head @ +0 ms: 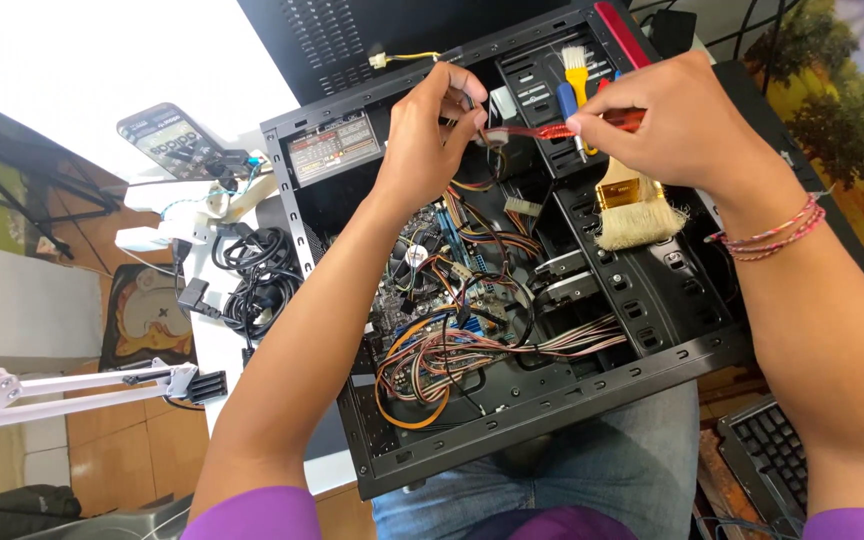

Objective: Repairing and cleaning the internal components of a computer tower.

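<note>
Fingers (472, 118) of both hands pinching red cable (527, 132) — above open computer case (512, 420)

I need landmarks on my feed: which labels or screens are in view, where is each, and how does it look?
Phone screen: left of the computer case, propped at a tilt, dark with small bright rows.
Label: on the power supply in the case's upper-left corner, rectangular, grey with a red band.

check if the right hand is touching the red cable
Touching. The head view shows the right hand pinching the red cable between its fingertips, while the left hand holds its other end.
</note>
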